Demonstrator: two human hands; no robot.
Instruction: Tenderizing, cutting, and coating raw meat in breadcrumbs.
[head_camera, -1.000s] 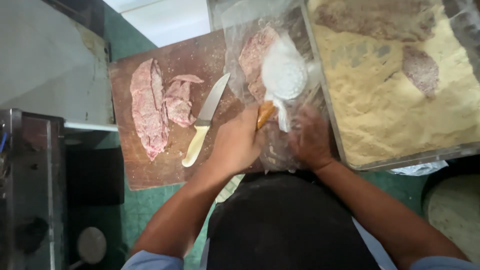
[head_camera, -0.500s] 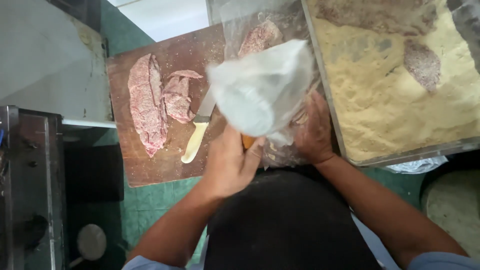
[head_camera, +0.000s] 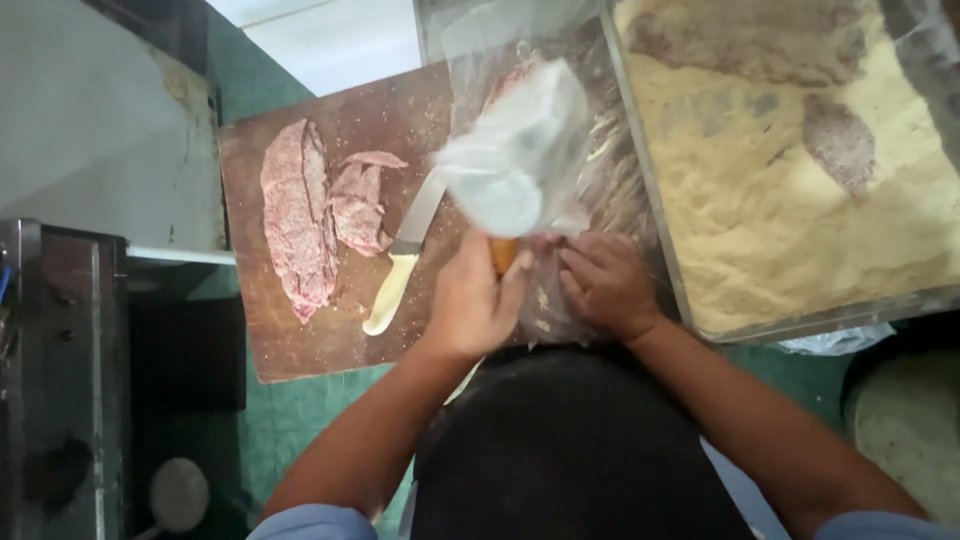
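Overhead view of meat preparation on a green surface. Wooden cutting board bounded at left by a grey appliance and a pale panel, at right by a clear-walled tray of breadcrumbs holding two crumbed cutlets. Open room limited to the bare lower-left corner of the board and the green strip beneath it; front edge of the board just ahead of the torso.

Left hand closed around an orange-brown handle, fingers fully wrapped, thumb side up. Tool head above the handle wrapped in a translucent plastic bag, blurred and raised over the right part of the board; exact shape of the head not discernible. Right hand just beside the left, fingers curled and pressed down on clear plastic sheet covering a piece of meat; whether pinching the sheet or merely resting on it cannot be told.

Two raw pounded meat slices lying side by side on the left half of the board, well apart from both hands. Knife with cream handle lying diagonally between slices and left hand, blade pointing toward the wrapped tool, handle near the left wrist. Tray wall immediately right of the right hand.
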